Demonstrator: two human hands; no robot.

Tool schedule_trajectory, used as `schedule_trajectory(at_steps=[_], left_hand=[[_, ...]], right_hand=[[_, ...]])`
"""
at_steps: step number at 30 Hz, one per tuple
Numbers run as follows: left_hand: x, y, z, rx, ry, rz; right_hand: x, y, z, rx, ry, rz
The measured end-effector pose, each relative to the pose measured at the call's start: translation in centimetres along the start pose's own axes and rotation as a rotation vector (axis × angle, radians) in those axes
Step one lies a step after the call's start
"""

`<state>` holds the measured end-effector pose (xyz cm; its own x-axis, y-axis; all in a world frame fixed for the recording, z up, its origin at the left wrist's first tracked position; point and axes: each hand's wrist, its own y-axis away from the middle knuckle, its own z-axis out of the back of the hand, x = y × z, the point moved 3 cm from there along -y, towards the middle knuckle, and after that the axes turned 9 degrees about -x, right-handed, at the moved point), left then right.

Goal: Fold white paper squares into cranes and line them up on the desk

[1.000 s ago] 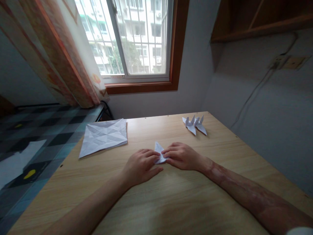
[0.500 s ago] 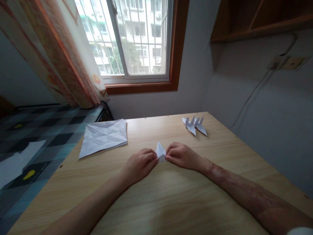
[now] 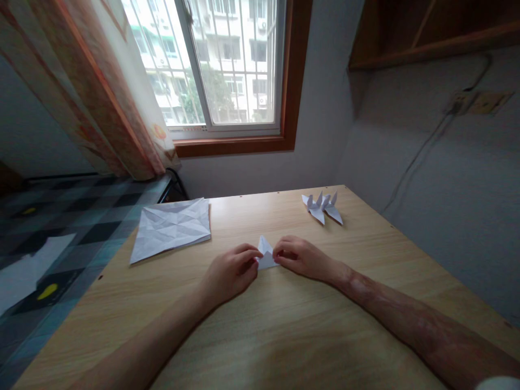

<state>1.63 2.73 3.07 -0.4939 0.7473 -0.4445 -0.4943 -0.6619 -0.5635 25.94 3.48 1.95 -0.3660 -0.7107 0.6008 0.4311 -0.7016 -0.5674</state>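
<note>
A small folded white paper piece [image 3: 266, 253] lies on the wooden table [image 3: 284, 325], its point aimed away from me. My left hand [image 3: 229, 272] pinches its left edge with curled fingertips. My right hand [image 3: 300, 256] pinches its right edge the same way. Both hands rest on the tabletop, and part of the paper is hidden under the fingers.
A creased white sheet [image 3: 173, 227] lies flat at the table's far left. Folded white paper figures [image 3: 322, 207] stand at the far right. A window [image 3: 219, 65] and curtain [image 3: 93, 92] are behind; a checked bed cover [image 3: 49, 227] lies left of the table.
My fingers went from lying flat over the paper to pinching its two sides. The paper's point now shows more between the hands, and the view shifted slightly.
</note>
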Motion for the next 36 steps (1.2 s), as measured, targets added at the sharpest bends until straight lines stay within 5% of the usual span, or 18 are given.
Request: schedule_trajectory(at_steps=[16,28,36], left_hand=[[-1.8,-0.1,0.2,0.042,-0.125,-0.307],[-2.0,0.4,0.6,0.062,-0.121,-0.421],[-1.3,-0.2,0.5,0.041,-0.158,-0.372]], right_hand=[[0.9,0.2,0.0,0.035,0.190,0.400],[1.4,0.5,0.3,0.113,0.288,0.458],[1.2,0.5,0.5,0.015,0.308,0.446]])
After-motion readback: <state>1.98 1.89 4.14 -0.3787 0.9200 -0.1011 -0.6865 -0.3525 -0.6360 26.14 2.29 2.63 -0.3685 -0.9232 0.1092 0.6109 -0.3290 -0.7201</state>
